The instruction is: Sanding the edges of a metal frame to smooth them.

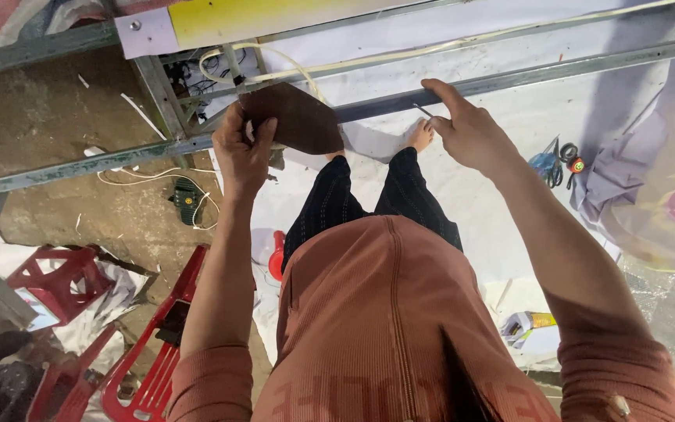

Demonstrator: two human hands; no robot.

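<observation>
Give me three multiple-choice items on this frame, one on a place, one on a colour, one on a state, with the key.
1. Where does the right hand rest?
A. on the grey metal bar
B. on a stool
C. on the person's knee

2. What colour are the plastic stools at lower left?
A. blue
B. red
C. white

3. What is the left hand doing?
A. hanging free
B. lying flat and open on the floor
C. gripping a dark brown sheet against the frame

Key: 1 A, the right hand's fingers lie along the bar with the thumb over its edge. 2 B, the stools and their legs are plainly red. 3 C, the left hand's fingers curl around the lower edge of the brown sheet, which sits where the frame bars meet.
</observation>
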